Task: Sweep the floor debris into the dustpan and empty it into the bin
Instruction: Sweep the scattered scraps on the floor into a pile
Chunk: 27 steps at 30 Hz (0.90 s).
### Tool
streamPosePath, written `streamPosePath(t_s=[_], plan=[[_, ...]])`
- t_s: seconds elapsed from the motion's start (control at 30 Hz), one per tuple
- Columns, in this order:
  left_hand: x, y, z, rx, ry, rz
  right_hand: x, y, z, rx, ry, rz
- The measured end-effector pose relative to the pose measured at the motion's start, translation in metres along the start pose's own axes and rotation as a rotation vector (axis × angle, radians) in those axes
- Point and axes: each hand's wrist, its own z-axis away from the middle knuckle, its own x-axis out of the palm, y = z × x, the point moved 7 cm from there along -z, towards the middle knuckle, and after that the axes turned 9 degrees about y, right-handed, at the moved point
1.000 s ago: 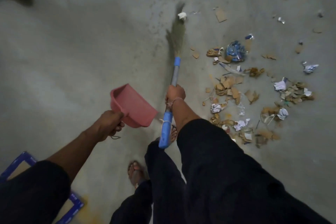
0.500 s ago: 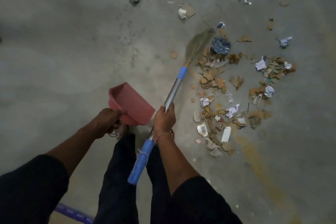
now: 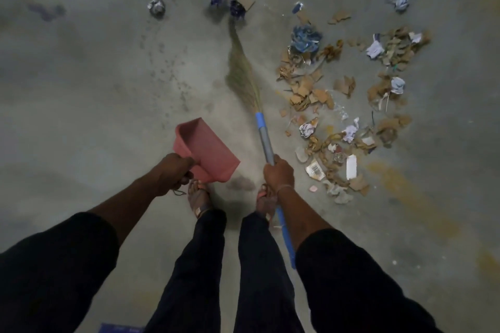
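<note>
Debris (image 3: pixel 338 105) lies scattered across the right half of the frame, and with the right hand (image 3: pixel 278 171) clamped on the broom (image 3: pixel 243 73) and the left hand (image 3: pixel 173 173) holding the dustpan (image 3: pixel 208 149) aloft, a hard stroke could fling scraps wider.

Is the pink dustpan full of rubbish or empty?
Empty. The dustpan is held up off the floor in the left hand, its inside bare pink, while the debris lies on the floor.
</note>
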Motion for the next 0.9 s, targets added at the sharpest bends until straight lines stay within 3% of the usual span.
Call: streamPosePath(t_s=[0.17,0.33,0.47,0.63,0.9], plan=[[0.001,0.006,-0.006,0.013,-0.029,-0.033,-0.03,0.019,-0.005,0.081,0.142,-0.122],[0.001,0.015,-0.008,0.028,-0.056,-0.038,-0.051,0.007,0.033,0.015,0.258,-0.246],[-0.007,0.019,-0.007,0.049,-0.067,-0.036,-0.036,-0.005,0.053,-0.079,0.219,-0.211],[-0.028,0.028,-0.003,0.075,-0.051,-0.006,-0.012,-0.011,0.021,-0.002,0.068,-0.037],[-0.074,0.028,-0.007,0.066,-0.034,0.019,-0.013,0.007,-0.049,0.126,0.235,-0.103]])
